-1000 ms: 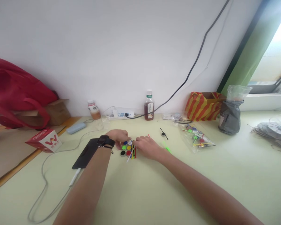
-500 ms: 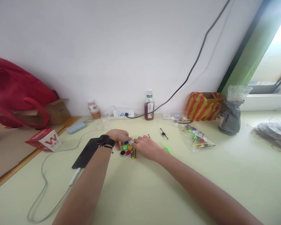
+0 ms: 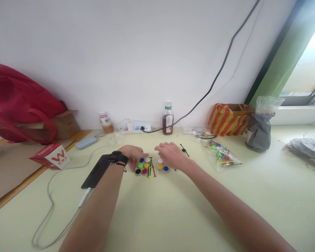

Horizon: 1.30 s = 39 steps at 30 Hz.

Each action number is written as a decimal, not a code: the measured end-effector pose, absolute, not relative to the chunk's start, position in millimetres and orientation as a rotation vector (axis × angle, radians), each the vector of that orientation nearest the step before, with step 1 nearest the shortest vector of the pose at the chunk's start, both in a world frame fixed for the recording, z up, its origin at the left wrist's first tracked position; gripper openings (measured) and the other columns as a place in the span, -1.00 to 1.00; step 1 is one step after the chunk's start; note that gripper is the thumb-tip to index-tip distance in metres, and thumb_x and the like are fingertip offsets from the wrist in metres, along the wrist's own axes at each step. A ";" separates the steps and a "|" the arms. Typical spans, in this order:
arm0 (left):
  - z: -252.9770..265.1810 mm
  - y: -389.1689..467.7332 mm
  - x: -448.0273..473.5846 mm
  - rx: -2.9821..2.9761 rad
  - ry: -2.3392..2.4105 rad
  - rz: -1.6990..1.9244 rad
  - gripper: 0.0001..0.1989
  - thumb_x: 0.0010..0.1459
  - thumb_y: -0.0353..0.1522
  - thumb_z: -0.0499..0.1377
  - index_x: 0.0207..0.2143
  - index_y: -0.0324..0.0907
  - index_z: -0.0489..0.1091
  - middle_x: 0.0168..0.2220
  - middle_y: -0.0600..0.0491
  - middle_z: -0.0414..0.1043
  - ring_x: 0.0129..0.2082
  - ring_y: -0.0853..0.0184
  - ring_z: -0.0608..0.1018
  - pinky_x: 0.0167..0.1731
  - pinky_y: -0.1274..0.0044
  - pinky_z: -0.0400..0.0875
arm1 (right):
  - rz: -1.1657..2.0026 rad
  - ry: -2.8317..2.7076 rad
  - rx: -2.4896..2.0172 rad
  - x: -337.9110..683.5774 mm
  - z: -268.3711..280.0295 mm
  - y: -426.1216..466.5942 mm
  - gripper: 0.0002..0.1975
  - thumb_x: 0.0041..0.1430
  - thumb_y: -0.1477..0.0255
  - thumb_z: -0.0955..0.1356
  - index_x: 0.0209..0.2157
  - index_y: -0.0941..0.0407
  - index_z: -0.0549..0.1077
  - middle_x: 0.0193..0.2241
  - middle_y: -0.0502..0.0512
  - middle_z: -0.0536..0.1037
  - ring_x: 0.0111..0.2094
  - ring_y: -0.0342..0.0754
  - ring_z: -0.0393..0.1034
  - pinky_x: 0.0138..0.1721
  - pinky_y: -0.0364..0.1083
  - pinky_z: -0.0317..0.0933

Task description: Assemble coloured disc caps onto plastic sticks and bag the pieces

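My left hand [image 3: 133,154] arches beside a cluster of small round discs, its thumb stretched to the right and its fingers reaching down apart. In that cluster lie a green disc [image 3: 140,165], a black disc [image 3: 138,172] and a red disc [image 3: 145,171], among others. Thin coloured plastic arrows [image 3: 150,168] lie bunched just right of them. My right hand [image 3: 172,155] is curled over a second group with a yellow disc [image 3: 160,167] and a blue disc [image 3: 166,169]. Its fingertips are partly hidden, and I cannot make out what they hold.
A black arrow spinner [image 3: 183,150] lies beyond my right hand. Farther right is a clear bag of coloured pieces [image 3: 223,154]. A black tablet [image 3: 98,172] with a white cable lies left. Behind stand a dark drink bottle [image 3: 168,120] and a power strip [image 3: 136,127].
My right hand has shifted right, away from my left hand, uncovering the arrows and the second disc group. The arrows sit a little more spread. My left hand has hardly moved.
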<state>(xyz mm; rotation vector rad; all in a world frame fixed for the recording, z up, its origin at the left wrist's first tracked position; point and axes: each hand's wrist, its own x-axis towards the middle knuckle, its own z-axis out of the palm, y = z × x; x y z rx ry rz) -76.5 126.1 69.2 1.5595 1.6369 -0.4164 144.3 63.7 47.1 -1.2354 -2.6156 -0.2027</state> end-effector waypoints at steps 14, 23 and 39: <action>71.4 123.9 -65.0 1.670 1.604 -0.358 -0.37 0.12 0.17 0.16 -0.10 -0.19 0.29 -0.39 -0.11 0.58 -0.46 0.09 0.68 -0.47 0.44 0.54 | 0.258 -2.322 -1.893 235.3 32.0 30.2 -0.78 0.39 0.28 0.28 -0.08 0.11 0.43 -0.17 0.17 0.60 -0.22 0.04 0.48 -0.30 -0.09 0.13; 95.5 100.5 -70.4 2.237 1.587 -0.090 -0.46 0.26 0.09 0.03 0.04 -0.06 0.44 0.00 -0.07 0.57 -0.05 0.11 0.61 -0.09 0.39 0.47 | 0.406 -2.229 -1.914 240.2 21.0 27.3 -0.80 0.38 0.37 0.26 -0.07 0.09 0.47 -0.26 0.13 0.60 -0.24 0.01 0.48 -0.32 -0.11 0.11; 4.5 56.5 -55.5 2.329 1.291 0.605 -0.43 0.45 -0.04 -0.07 0.35 -0.09 0.25 0.42 -0.04 0.15 0.46 0.15 0.09 0.42 0.22 0.02 | 0.297 -2.314 -1.858 220.4 16.2 18.1 -0.46 0.29 0.57 0.23 0.29 0.12 0.21 -0.05 0.28 0.58 -0.05 0.13 0.49 -0.19 -0.06 0.12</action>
